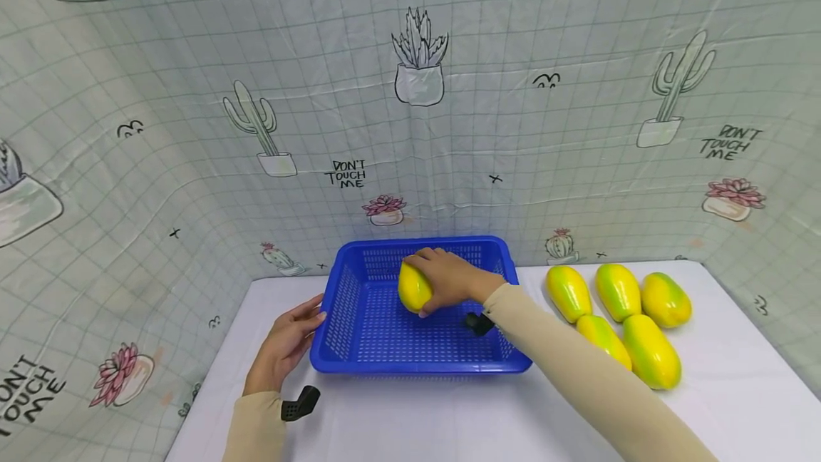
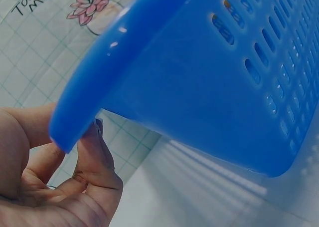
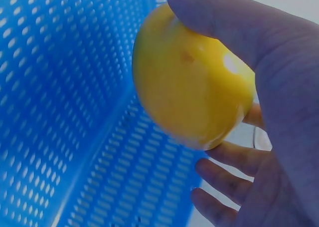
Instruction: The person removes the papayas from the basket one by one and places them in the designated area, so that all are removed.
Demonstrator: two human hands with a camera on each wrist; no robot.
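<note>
In the head view my right hand (image 1: 449,278) grips a yellow mango (image 1: 413,289) inside a blue plastic basket (image 1: 417,367). The right wrist view shows the thumb (image 3: 214,12) over one side of this mango (image 3: 192,82) and the fingers under the other, with the basket's slotted wall (image 3: 55,82) behind. My left hand (image 1: 285,341) is at the basket's left side. Up close in the left wrist view, its thumb and fingers pinch the basket's rim (image 2: 94,82).
Several yellow-green mangoes (image 1: 616,292) lie grouped on the white tabletop (image 1: 718,405), right of the basket and beyond my right forearm. A grid-patterned cloth (image 1: 474,141) with cactus drawings hangs behind the table and along its sides.
</note>
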